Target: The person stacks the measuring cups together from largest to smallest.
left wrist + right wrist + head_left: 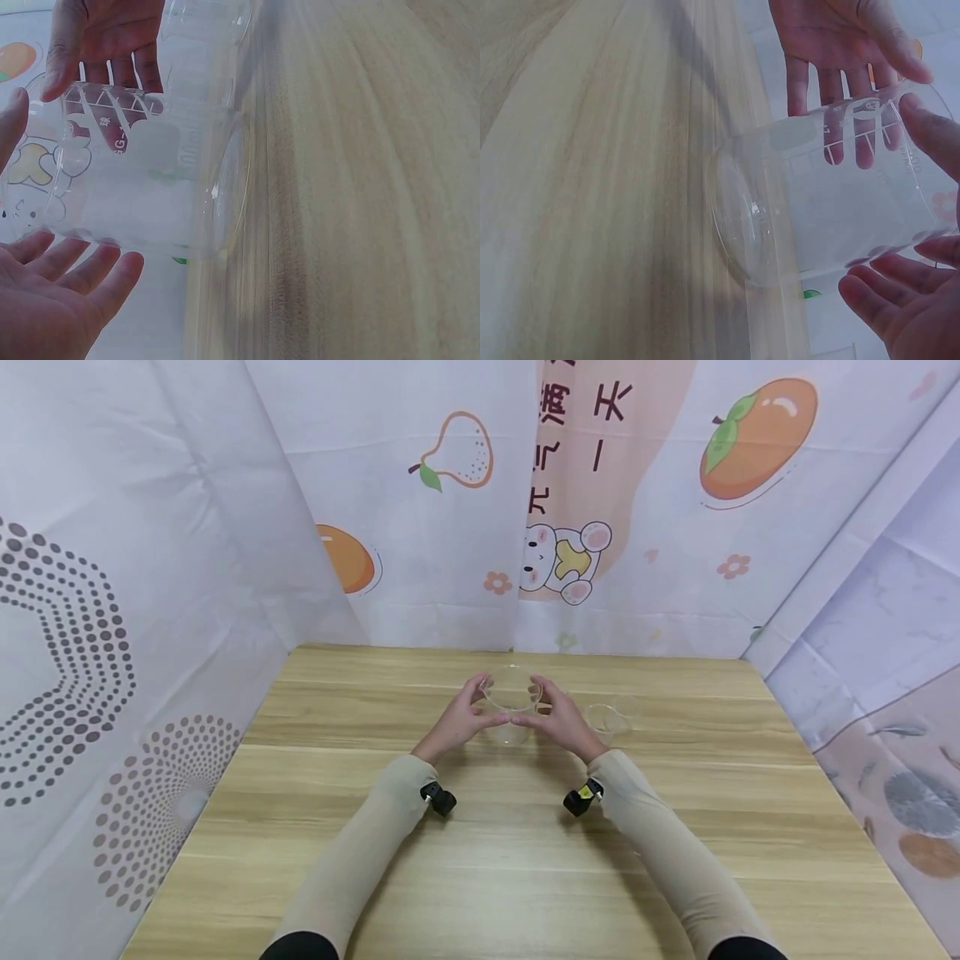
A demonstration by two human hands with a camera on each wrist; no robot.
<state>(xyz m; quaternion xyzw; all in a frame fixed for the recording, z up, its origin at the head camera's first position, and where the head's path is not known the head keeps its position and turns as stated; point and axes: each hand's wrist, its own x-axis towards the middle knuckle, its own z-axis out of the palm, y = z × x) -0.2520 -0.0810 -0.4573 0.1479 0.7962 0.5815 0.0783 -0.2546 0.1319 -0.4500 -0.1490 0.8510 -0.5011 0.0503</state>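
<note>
A clear glass beaker (512,693) with white printed markings stands upright between both hands, near the far side of the table. My left hand (467,714) holds its left side, and my right hand (558,718) grips it from the right. The thumbs meet on the near side, while the other fingers spread along the walls. In the left wrist view the beaker (142,172) appears sideways, its round base close to the wood; whether it touches is unclear. The right wrist view shows the same beaker (832,187) with fingers seen through the glass.
To the right of the right hand stand two more clear glass vessels, a nearer one (602,719) and a fainter one (626,706). The wooden table (480,860) ends at a printed curtain (420,560) behind. Patterned cloth also hangs at left and right.
</note>
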